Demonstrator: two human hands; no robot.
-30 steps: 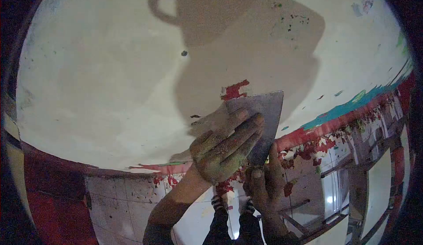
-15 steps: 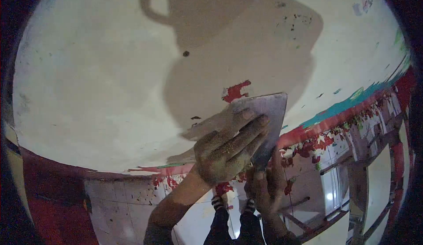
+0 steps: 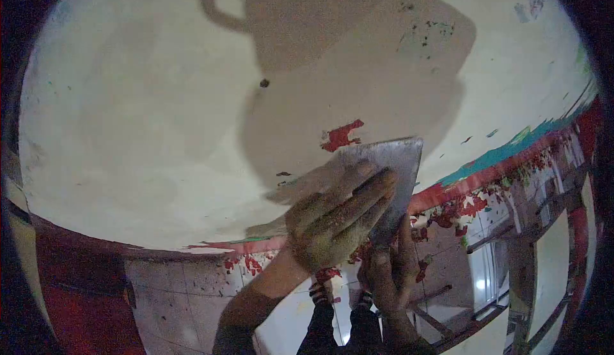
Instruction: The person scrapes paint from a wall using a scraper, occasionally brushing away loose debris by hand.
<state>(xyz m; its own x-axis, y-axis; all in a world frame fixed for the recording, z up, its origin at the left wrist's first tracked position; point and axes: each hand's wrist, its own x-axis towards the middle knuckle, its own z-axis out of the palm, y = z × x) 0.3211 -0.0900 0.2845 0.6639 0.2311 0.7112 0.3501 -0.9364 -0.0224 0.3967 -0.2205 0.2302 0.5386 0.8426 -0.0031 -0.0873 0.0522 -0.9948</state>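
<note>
A metal scraper (image 3: 404,173) with a wide, flat blade lies against the pale painted wall (image 3: 141,125), its broad edge just below a bare red patch (image 3: 343,136). My right hand (image 3: 387,272) is wrapped around the scraper's lower, narrow end; the handle itself is mostly hidden. Fingers of my left hand (image 3: 336,221) stretch out flat over the blade, pressing on it from the left. Dust coats the left hand's back. A large shadow falls over the wall around the scraper.
Teal paint (image 3: 505,154) and a red band (image 3: 448,189) run along the wall's lower right. Red and white flakes (image 3: 470,208) are scattered along the floor (image 3: 185,285) near the wall. Window-like frames with pale panels (image 3: 550,259) stand at right. My feet (image 3: 320,294) are below.
The scraper and both hands have shifted slightly right and down in view. The wall marks have moved a little too, with the camera. Both hands keep their places on the scraper.
</note>
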